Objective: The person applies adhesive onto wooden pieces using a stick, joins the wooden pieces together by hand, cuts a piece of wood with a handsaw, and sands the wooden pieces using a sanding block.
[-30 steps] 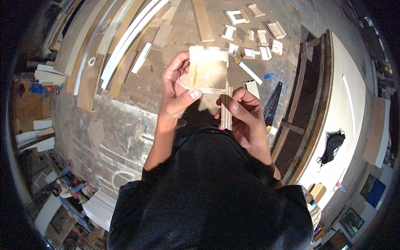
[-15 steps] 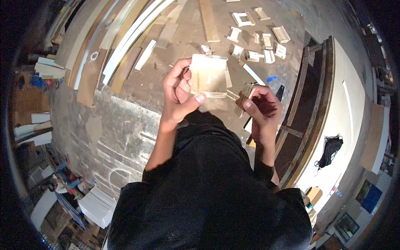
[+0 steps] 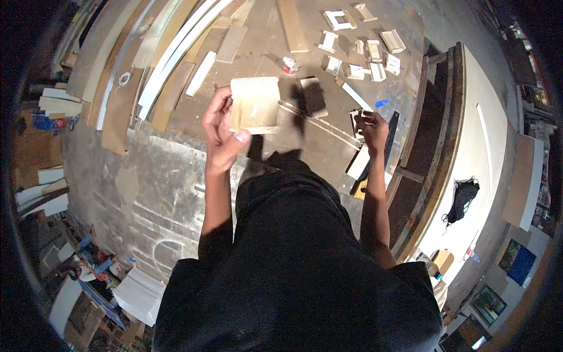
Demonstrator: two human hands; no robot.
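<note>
1. The left hand (image 3: 226,132) grips a thin, squarish wooden panel (image 3: 255,107) at its left side and lower-left corner: thumb on the near face, fingers bent behind. The panel is held up above the surface (image 3: 161,167), broad face towards the head. It is close to square, so a long axis is hard to tell—perhaps slightly upright.

2. The right hand (image 3: 372,126) is well apart from the panel, to its right and slightly lower in view, near the right edge of the surface. The panel thus lies leftward of it, with the left hand much the nearer. The right fingers are bent, partly closed, around or against a small pale piece (image 3: 355,121)—whether they grip it or merely touch it, I cannot tell.

3. Just beside the right hand, a handsaw (image 3: 394,136) with a black blade lies along that right edge, a pale block (image 3: 358,163) near its yellow handle.

4. Farther off are a narrow pale strip (image 3: 353,95), a blue object (image 3: 382,103) and a small white-and-red item (image 3: 289,65). Beyond them, small wooden pieces (image 3: 373,50) cluster towards the far right corner, and long boards (image 3: 124,111) run along the left side.

5. Past the right edge, a black bundle (image 3: 462,200) rests on a white panel (image 3: 437,217).

6. No brand, label or writing can be read.
</note>
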